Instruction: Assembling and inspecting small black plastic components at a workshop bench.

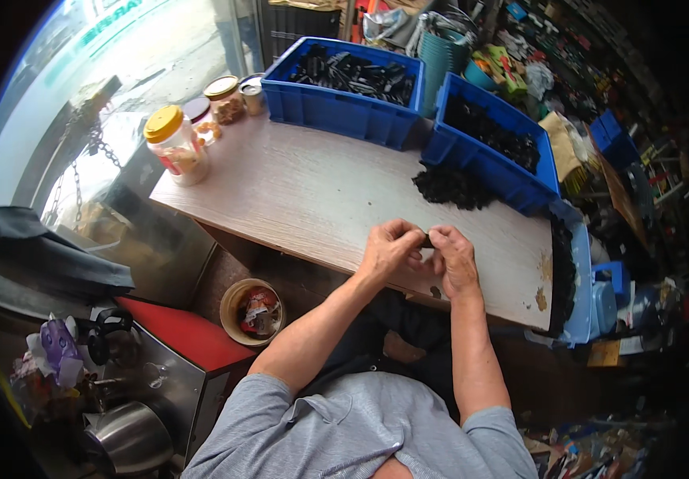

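Over the front edge of the pale wooden table (296, 176), my left hand (390, 251) and my right hand (455, 260) meet fingertip to fingertip. Both are closed in a pinch on a small black piece (427, 239), mostly hidden by the fingers, so its exact kind does not show. Beyond my right hand lies a loose heap of small black parts (452, 188) on the tabletop. Behind it stands a blue plastic crate (484, 177) of black pieces. Another blue crate (336, 120), holding longer black pieces, is at the table's far edge.
Jars, one with a yellow lid (164, 124), and a can (253, 97) stand at the far left. A light-blue bin (580, 275) of black material adjoins the right end. Below the table's left side is a waste bucket (229, 318), near a red-topped cabinet (189, 335) and a metal kettle (130, 437).
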Available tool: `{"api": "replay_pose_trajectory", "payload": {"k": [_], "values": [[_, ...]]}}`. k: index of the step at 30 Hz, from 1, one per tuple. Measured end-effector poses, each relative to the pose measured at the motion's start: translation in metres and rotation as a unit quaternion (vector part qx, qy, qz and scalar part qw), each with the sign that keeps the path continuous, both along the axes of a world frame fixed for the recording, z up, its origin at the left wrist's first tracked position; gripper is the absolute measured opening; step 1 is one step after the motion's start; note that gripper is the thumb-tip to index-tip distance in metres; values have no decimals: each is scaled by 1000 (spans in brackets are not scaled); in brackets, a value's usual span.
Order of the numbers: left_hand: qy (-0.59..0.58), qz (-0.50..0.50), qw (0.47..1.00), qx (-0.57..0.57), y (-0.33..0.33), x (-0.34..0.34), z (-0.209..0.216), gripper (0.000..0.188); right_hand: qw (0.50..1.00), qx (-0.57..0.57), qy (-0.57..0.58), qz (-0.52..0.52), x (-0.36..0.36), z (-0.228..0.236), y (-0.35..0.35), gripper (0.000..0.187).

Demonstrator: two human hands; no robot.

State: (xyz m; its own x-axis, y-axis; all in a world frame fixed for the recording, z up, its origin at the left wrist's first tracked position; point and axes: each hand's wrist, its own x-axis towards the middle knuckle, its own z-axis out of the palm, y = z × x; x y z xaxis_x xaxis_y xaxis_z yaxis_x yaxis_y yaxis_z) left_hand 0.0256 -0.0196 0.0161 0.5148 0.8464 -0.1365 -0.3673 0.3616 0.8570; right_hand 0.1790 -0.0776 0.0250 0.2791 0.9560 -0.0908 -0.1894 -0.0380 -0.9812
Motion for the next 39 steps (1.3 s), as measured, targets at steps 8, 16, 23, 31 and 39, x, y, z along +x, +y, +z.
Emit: {"api": "replay_pose_trajectory", "payload": {"k": [8,16,23,31,39], "values": [[-34,27,999,-11,5,18,-21,13,995,-90,-34,19,12,-1,9,35],[-54,23,998,10,8,51,-26,10,996,-56,-60,-21,42,-14,14,33],[9,18,992,124,-8,80,-27,19,999,-22,24,-5,76,-14,-5,30],[112,62,940,316,-31,103,-31,19,994,-29,93,-49,133,-1,-49,27],[164,59,906,386,-34,114,-35,13,932,-26,76,-353,246,15,-98,35]]}}
